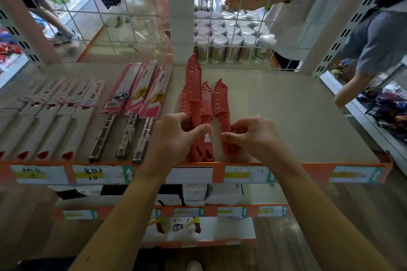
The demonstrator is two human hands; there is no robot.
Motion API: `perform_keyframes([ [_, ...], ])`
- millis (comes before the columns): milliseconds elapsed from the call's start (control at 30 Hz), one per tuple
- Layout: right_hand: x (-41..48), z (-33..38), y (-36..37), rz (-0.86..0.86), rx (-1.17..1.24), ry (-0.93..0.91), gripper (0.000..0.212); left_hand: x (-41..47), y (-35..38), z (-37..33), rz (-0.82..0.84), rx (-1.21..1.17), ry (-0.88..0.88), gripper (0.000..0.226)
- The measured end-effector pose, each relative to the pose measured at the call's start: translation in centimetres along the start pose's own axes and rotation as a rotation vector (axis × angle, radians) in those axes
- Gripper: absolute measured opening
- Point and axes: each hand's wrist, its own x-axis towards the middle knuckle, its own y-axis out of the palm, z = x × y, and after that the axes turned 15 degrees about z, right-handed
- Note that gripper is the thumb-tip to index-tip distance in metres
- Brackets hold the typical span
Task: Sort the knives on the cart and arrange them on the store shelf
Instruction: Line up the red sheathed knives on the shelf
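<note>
Several red plastic-sheathed knives lie on the beige shelf (297,116), tips pointing away from me. My left hand (176,138) grips a bunch of them, among them the longest red knife (193,81) and a shorter one (206,99). My right hand (253,136) pinches the handle of a separate red knife (221,99) lying just to the right of the bunch. To the left lie three steel-handled knives in pink card sleeves (141,92), and further left a row of several knives in grey and pink card packaging (59,114). The cart is out of view.
The shelf's front edge (308,171) is orange with price labels. A wire grid (114,13) backs the shelf, with tubs of sticks (231,44) behind it. Other people (374,46) stand beyond and at the right. Lower shelves (198,211) hold boxed goods.
</note>
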Motion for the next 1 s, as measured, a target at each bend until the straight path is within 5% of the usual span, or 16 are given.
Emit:
perform_keyframes([
  [367, -0.7, 0.3, 0.2, -0.07, -0.124, -0.069, 0.031, -0.1, -0.4, 0.0, 0.03, 0.015, 0.032, 0.028],
  [600, -1.3, 2.8, -0.9, 0.03, 0.431, -0.128, 0.014, -0.1, 0.4, -1.3, 0.172, -0.156, 0.092, 0.019],
  [767, -1.0, 2.8, -1.1, 0.057, 0.592, -0.095, 0.016, 0.2, 1.1, -1.9, 0.229, -0.232, 0.131, 0.046],
  [1000, 0.0, 1.8, -1.5, 0.032, 0.707, -0.082, 0.005, 1.1, 1.6, -2.0, 0.24, -0.124, 0.185, 0.021],
])
